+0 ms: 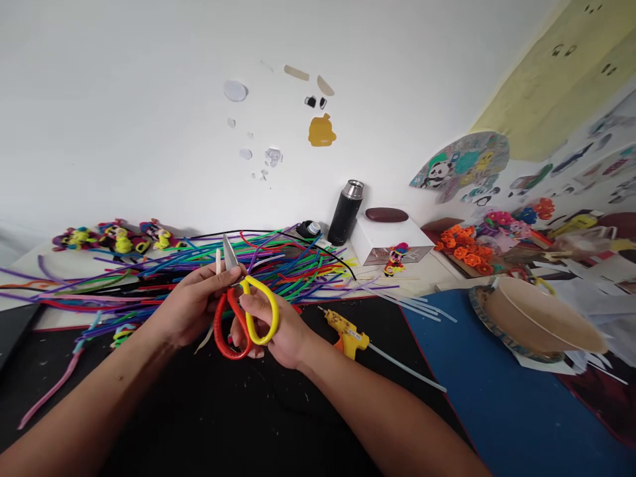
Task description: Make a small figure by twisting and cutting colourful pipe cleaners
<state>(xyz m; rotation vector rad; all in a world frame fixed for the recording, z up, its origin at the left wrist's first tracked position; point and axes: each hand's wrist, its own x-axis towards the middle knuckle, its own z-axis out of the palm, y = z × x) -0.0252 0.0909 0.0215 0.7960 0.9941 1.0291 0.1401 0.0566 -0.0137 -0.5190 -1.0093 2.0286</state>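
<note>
My right hand [285, 331] grips a pair of scissors [262, 311] with one red and one yellow handle loop, its blades pointing up and slightly left. My left hand [191, 301] is closed, its thumb tip close to the blades near the pivot. A thin cream-coloured strip [218, 260], perhaps a pipe cleaner, rises from the left fingers; a pale end also shows below that hand. Behind both hands spreads a heap of many-coloured pipe cleaners [293, 255]. Fingers hide most of what the left hand pinches.
A yellow glue gun [348, 333] with a glue stick lies right of my hands on the black mat [209, 424]. Farther back stand a black thermos [346, 213], a white box [390, 237] and a small figure [395, 260]. A bowl [536, 318] sits at right; pipe-cleaner figures [119, 238] lie back left.
</note>
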